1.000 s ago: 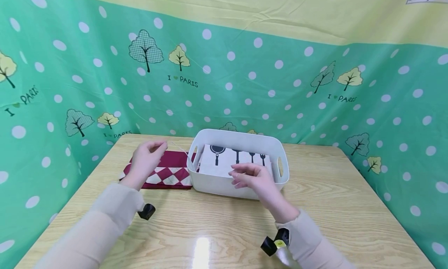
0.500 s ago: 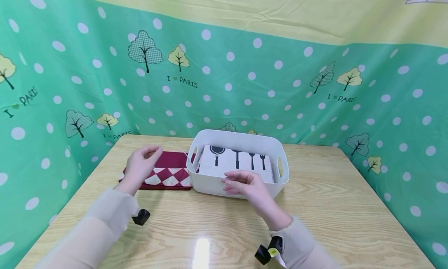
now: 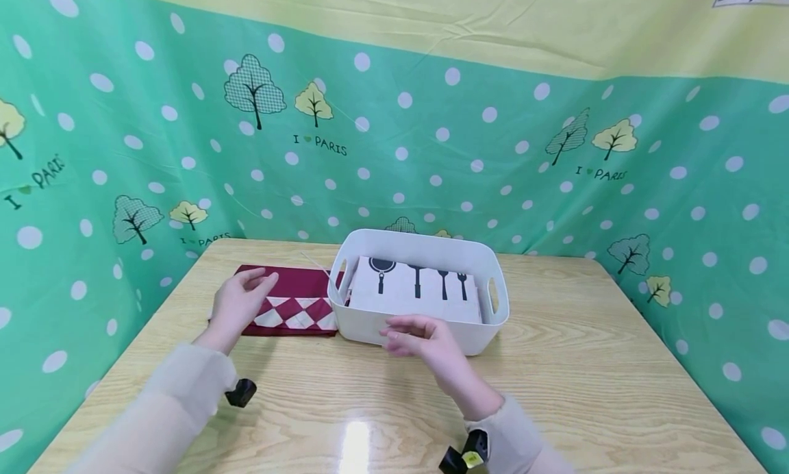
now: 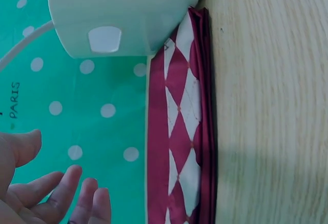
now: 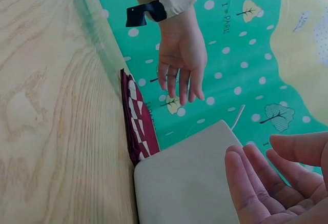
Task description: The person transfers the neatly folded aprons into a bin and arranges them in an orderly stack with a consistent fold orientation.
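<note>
A white plastic basket [image 3: 370,327] stands mid-table with a folded white cloth printed with black utensils [image 3: 416,289] inside. Left of it lies a folded maroon and white diamond cloth [image 3: 296,309], seen edge-on in the left wrist view [image 4: 182,131] and in the right wrist view [image 5: 137,124]. My left hand [image 3: 237,303] hovers over that cloth's left end, fingers relaxed, holding nothing; it also shows in the right wrist view [image 5: 179,55]. My right hand [image 3: 419,340] hangs in front of the basket's near wall [image 5: 184,183], fingers loosely curled and empty.
The wooden table [image 3: 585,364] carries the basket and the cloth. Green dotted fabric with trees [image 3: 493,159] walls in the back and both sides. A thin white stick [image 3: 317,268] leans at the basket's left rim.
Both hands have drawn back toward me and lowered. The right hand left the top of the basket and now hangs before its front wall. The left hand sank closer to the maroon cloth.
</note>
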Available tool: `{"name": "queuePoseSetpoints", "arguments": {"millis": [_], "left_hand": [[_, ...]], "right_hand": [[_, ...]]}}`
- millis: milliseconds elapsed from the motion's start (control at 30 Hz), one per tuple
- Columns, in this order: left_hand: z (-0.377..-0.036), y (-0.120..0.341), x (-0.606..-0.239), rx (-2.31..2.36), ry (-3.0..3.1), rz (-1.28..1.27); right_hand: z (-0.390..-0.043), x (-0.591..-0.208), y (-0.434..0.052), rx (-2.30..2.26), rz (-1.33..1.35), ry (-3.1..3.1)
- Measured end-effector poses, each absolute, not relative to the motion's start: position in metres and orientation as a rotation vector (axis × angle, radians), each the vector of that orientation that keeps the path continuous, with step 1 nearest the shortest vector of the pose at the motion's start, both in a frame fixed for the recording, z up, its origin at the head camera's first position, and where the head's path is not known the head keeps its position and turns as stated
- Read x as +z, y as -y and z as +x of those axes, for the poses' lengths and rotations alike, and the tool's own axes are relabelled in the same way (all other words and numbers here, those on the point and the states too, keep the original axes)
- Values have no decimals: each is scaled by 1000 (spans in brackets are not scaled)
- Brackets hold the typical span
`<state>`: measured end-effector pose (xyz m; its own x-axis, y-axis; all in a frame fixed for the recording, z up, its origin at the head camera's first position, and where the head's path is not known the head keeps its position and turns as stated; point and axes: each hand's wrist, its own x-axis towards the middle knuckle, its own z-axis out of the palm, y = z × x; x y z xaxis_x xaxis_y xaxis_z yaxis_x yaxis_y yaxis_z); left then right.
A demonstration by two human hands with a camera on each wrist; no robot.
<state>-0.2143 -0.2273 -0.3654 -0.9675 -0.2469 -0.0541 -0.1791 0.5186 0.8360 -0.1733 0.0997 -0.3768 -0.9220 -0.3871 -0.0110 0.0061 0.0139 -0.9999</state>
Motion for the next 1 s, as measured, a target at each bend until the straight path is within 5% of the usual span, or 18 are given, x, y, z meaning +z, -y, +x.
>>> {"name": "queuePoseSetpoints", "arguments": {"millis": [1000], "left_hand": [[-222, 254, -389, -1376, 2707, 458]], "right_hand": [[-170, -391, -69, -2011, -380, -1979]]}}
